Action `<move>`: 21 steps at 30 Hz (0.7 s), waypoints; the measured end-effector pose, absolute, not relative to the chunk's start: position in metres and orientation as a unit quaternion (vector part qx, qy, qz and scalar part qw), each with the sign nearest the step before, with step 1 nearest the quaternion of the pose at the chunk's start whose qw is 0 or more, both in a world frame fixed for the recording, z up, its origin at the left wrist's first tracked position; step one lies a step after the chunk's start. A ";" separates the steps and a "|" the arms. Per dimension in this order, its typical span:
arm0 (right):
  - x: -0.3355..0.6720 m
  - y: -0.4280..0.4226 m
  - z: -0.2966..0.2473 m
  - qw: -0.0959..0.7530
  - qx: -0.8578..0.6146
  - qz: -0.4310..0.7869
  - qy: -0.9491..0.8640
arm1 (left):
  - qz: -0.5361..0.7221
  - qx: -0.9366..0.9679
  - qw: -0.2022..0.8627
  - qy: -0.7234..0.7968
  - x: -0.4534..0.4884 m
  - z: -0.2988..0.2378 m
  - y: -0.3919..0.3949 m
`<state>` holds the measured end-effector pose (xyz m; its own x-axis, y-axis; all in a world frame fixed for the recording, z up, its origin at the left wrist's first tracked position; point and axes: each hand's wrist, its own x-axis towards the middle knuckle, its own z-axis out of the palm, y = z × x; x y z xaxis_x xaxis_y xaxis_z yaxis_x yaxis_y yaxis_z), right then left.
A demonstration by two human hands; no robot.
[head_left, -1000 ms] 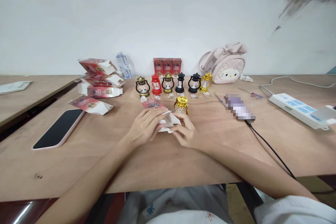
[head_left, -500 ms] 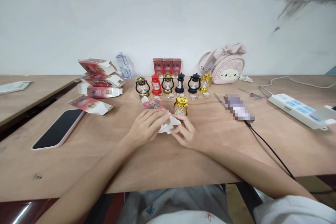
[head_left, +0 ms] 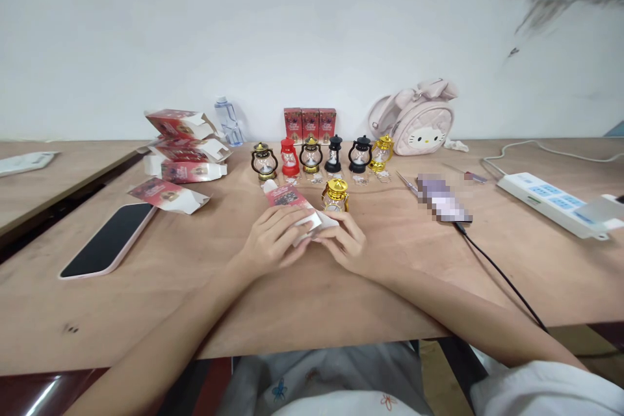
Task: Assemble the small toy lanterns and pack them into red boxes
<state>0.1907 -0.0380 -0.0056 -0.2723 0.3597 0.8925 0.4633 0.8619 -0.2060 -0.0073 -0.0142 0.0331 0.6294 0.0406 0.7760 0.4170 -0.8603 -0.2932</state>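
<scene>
Between both hands is a red printed cardboard box (head_left: 287, 195), its white end flaps turned toward me. My left hand (head_left: 273, 239) is closed on the box's left side, fingers laid over the flaps. My right hand (head_left: 345, 244) pinches the white flaps at the right. Just beyond the right fingertips a gold mini lantern (head_left: 335, 194) stands upright on the table. Behind it is a row of small lanterns, among them a red lantern (head_left: 289, 157), a black lantern (head_left: 361, 155) and a bronze lantern (head_left: 264, 162). The flaps' inner edges are partly hidden by my fingers.
Open red boxes (head_left: 188, 171) are piled at the left, beside a phone (head_left: 108, 240). Upright red boxes (head_left: 311, 125) and a water bottle (head_left: 228, 120) stand by the wall. On the right are a pink bag (head_left: 425, 127), a power strip (head_left: 548, 201) and a black cable (head_left: 502, 276).
My fingers have shifted on the white flaps: the end of the box looks more folded in, and the left thumb is now below it. The lanterns have stayed in place.
</scene>
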 end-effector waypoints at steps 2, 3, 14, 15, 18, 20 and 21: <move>0.191 -0.039 -0.004 0.559 -0.262 -0.047 -0.785 | -0.390 -0.877 0.241 -0.142 -0.005 0.034 -0.016; 0.191 -0.040 -0.003 0.564 -0.263 -0.045 -0.781 | -0.383 -0.877 0.251 -0.147 -0.005 0.034 -0.016; 0.189 -0.035 -0.008 0.603 -0.215 -0.037 -0.767 | -0.417 -0.851 0.307 -0.090 -0.008 0.027 -0.007; 0.188 -0.034 -0.009 0.610 -0.211 -0.032 -0.763 | -0.416 -0.852 0.307 -0.083 -0.007 0.028 -0.008; 0.189 -0.032 -0.011 0.616 -0.211 -0.018 -0.759 | -0.412 -0.852 0.315 -0.077 -0.007 0.029 -0.009; 0.190 -0.033 -0.011 0.601 -0.212 -0.016 -0.770 | -0.410 -0.851 0.319 -0.079 -0.008 0.030 -0.009; 0.191 -0.034 -0.011 0.588 -0.208 -0.012 -0.781 | -0.409 -0.851 0.319 -0.080 -0.009 0.030 -0.009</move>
<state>0.1914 -0.0337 -0.0110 -0.2213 0.3103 0.9245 0.3392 0.9133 -0.2254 -0.0088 -0.0093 0.0298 0.6526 -0.1241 0.7475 0.3979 -0.7834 -0.4774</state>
